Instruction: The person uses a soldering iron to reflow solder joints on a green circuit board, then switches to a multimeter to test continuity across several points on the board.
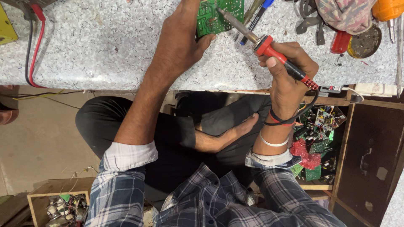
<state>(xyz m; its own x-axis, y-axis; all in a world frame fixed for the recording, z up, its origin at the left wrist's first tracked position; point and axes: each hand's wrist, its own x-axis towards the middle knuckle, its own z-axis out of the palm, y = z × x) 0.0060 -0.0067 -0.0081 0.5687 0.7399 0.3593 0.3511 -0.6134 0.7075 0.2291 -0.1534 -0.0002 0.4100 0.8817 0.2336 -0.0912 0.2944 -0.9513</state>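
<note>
1. Circuit board [219, 17], green and flat, is laid at the far edge of the speckled grey surface [105, 46].
2. Its near edge is pinned by the left hand [181, 40], fingers spread over the board and thumb pressed against its lower corner.
3. A soldering iron [269, 46] with a red and black handle is gripped by the right hand [288, 69], fingers curled tight around it, thumb on top.
4. The iron's metal tip is angled up and left and is set on the board.
5. Red and black leads [33, 42] are draped over the surface at far left.
6. Pens [256, 14] are seen just right of the board.
</note>
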